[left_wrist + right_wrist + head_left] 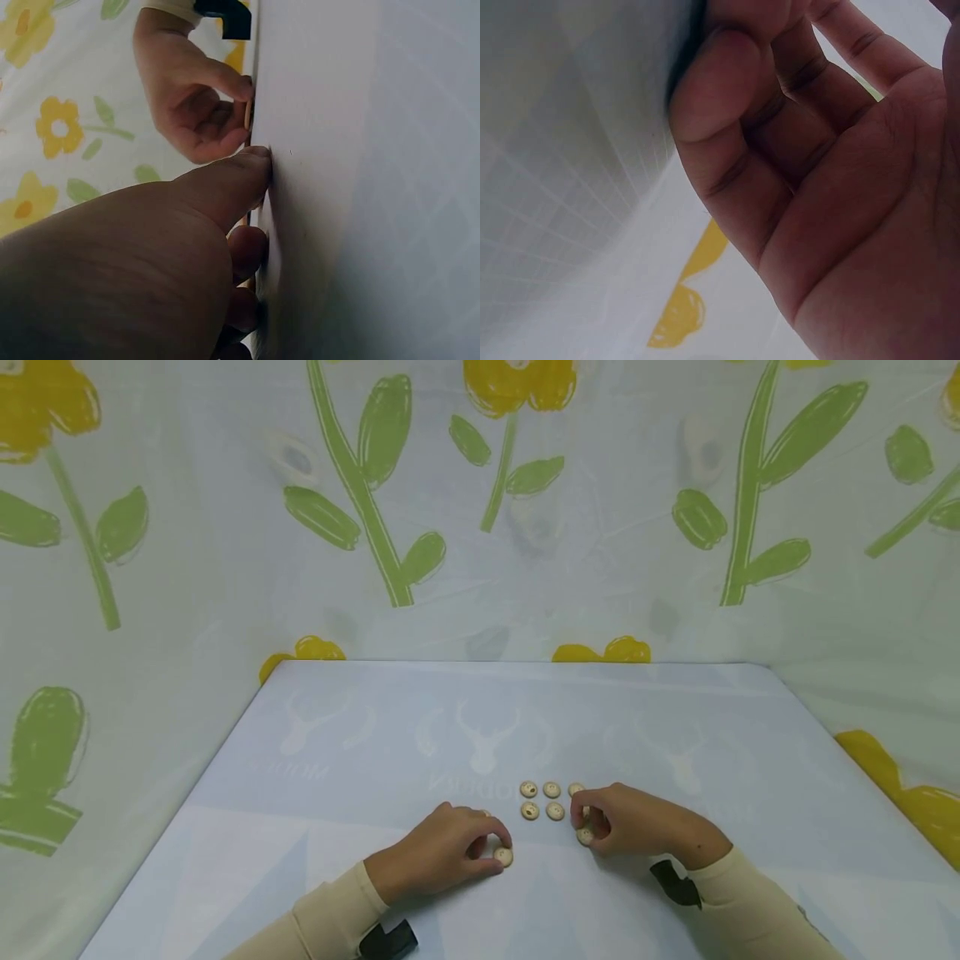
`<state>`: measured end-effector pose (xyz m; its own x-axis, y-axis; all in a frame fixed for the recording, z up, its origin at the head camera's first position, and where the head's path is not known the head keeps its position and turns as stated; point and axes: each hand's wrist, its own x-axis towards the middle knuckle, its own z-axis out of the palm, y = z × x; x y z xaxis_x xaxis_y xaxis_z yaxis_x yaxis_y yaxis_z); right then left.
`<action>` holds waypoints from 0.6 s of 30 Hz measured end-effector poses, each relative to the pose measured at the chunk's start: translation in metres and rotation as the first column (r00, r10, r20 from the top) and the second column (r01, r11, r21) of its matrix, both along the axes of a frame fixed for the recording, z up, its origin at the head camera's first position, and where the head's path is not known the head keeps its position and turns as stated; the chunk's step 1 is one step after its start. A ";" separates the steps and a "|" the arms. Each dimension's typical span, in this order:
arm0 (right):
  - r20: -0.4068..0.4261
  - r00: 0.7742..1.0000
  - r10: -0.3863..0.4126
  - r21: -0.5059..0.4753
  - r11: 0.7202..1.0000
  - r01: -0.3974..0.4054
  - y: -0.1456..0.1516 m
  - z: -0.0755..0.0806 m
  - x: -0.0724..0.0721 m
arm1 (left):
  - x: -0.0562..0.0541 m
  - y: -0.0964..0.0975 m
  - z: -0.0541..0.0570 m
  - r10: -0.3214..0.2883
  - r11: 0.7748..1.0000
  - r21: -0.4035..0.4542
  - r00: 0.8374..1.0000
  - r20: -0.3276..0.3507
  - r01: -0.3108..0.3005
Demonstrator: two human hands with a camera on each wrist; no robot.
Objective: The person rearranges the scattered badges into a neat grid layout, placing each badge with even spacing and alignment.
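Observation:
Thumb and forefinger of my left hand [448, 850] pinch a round pale wooden button [503, 857] close over the table. A second button [486, 813] peeks out behind its knuckles, mostly hidden. To the right, my right hand [641, 823] pinches another wooden button [585, 836] between thumb and fingertip; the left wrist view shows this button edge-on [248, 114]. Between the hands, several buttons lie flat in two short rows, among them a back-left one [528, 789] and a front-left one [529, 811]. My right fingers partly cover the right end of these rows.
The pale table [360, 727] carries faint deer-head prints and triangles. Its back edge meets a hanging cloth [225, 527] with yellow flowers and green leaves. A black strap piece [388, 941] sits at my left wrist, another [676, 883] at my right.

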<state>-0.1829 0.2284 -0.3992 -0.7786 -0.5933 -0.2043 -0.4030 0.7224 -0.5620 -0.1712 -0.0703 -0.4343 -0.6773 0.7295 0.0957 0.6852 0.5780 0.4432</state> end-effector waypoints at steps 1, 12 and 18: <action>0.002 1.000 -0.001 -0.001 1.000 0.001 0.000 0.000 0.000 | 0.000 0.000 0.000 0.003 1.000 0.000 1.000 0.007 -0.003; -0.007 1.000 0.005 -0.010 1.000 -0.005 0.000 0.000 0.001 | -0.001 0.001 0.008 0.004 0.999 0.047 0.999 0.033 -0.005; 0.001 1.000 0.003 -0.009 1.000 -0.003 -0.001 0.000 0.001 | -0.003 0.007 0.020 0.002 1.000 0.023 1.000 -0.012 -0.002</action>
<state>-0.1814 0.2270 -0.3996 -0.7767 -0.5972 -0.2002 -0.4043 0.7164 -0.5686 -0.1739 -0.0637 -0.4147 -0.6775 0.7255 0.1206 0.6894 0.5694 0.4477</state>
